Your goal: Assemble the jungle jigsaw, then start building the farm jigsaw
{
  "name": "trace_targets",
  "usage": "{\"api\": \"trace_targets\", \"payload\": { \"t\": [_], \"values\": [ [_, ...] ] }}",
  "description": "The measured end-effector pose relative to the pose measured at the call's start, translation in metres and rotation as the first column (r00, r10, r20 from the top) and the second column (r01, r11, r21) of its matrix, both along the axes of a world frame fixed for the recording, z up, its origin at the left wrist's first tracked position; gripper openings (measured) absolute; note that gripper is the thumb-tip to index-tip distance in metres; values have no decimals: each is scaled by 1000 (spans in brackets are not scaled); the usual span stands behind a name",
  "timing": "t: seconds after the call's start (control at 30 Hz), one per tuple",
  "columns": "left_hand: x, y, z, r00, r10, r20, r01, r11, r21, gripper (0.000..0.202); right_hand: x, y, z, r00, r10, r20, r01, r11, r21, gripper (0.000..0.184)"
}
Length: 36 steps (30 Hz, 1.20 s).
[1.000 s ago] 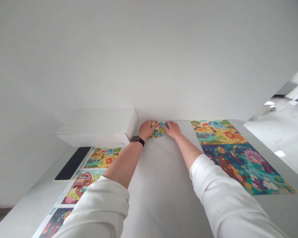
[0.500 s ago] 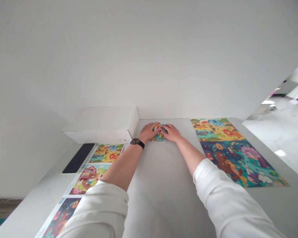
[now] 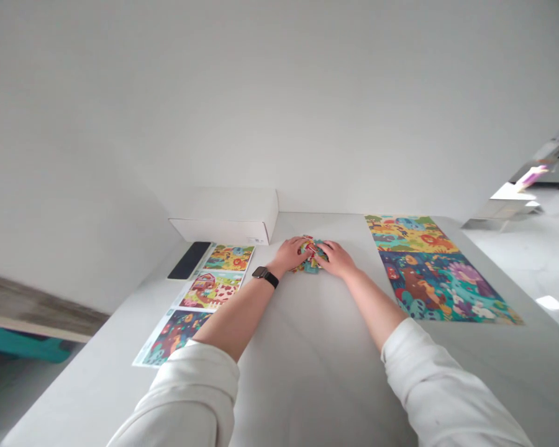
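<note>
Here, left hand [image 3: 291, 253] and right hand [image 3: 338, 258] on the worktop [image 3: 307, 354], both grips closed around loose puzzle pieces [image 3: 310, 257], finished puzzle [image 3: 440, 273] at three o'clock.

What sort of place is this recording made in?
Likely a plain indoor room set up as a workspace: a white table against a bare white wall, with finished jigsaw puzzles, a picture sheet and a white box laid out.
</note>
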<state>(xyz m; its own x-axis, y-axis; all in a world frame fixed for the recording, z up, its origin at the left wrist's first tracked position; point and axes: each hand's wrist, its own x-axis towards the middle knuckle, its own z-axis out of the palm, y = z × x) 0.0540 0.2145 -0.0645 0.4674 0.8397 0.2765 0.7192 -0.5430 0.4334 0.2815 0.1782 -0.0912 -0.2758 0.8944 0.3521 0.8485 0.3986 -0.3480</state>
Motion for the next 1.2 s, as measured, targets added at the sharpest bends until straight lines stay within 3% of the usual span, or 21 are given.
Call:
{"api": "trace_targets", "payload": {
  "t": [0.13, 0.27, 0.43, 0.6, 0.87, 1.07, 1.2],
  "values": [
    [0, -21, 6, 1000, -26, 6, 27, 999, -28, 52, 1, -15, 6, 1000, 3, -12, -2, 1000, 21, 48],
    [-10, -52, 10, 997, 77, -14, -77, 997, 10, 62, 10, -32, 11, 999, -29, -37, 33, 993, 116, 49],
    [-31, -81, 3, 991, 38, -128, -41, 999, -17, 98, 12, -60, 3, 998, -30, 48, 28, 999, 42, 75],
    [-32, -68, -4, 994, 26, -110, -24, 999, 22, 93, -1, -63, 2, 985, -104, 138, 113, 992, -60, 83],
    [-30, -36, -9, 997, -78, -15, 79, 995, 61, 88, -2, -46, 8, 991, -86, 107, 87, 996, -4, 71],
    [-33, -33, -9, 992, -115, 50, 110, 989, 101, 88, 3, -46, 11, 995, -99, 33, 96, 992, 79, 46],
    [-34, -39, -7, 996, -51, 76, 41, 990, 132, 91, 3, -38, 15, 988, -151, 22, 150, 987, 53, 42]
  ]
}}
